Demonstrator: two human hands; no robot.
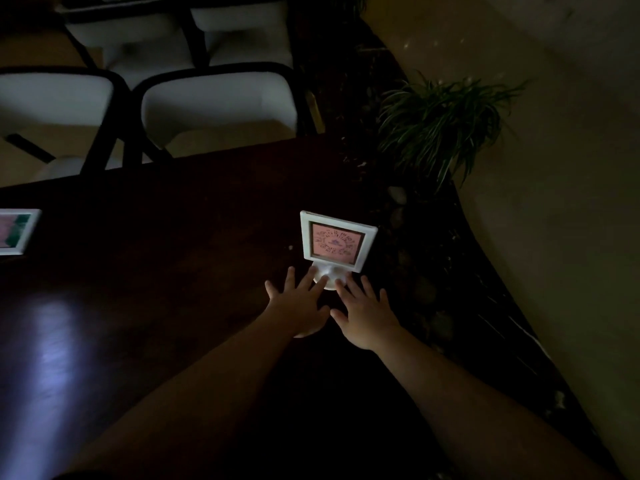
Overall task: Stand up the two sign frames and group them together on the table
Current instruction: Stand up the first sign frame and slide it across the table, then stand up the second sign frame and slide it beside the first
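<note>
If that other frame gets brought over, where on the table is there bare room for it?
The widest bare stretch of dark table runs between the flat frame at the left edge and the standing frame. It is crowded by the round base, where the left hand and right hand spread. Right of the standing frame, the table edge and plant are close.

Very dim, grainy frame with bluish glare on the table point(52, 348), corners seemingly bent by wide-angle distortion.
</note>
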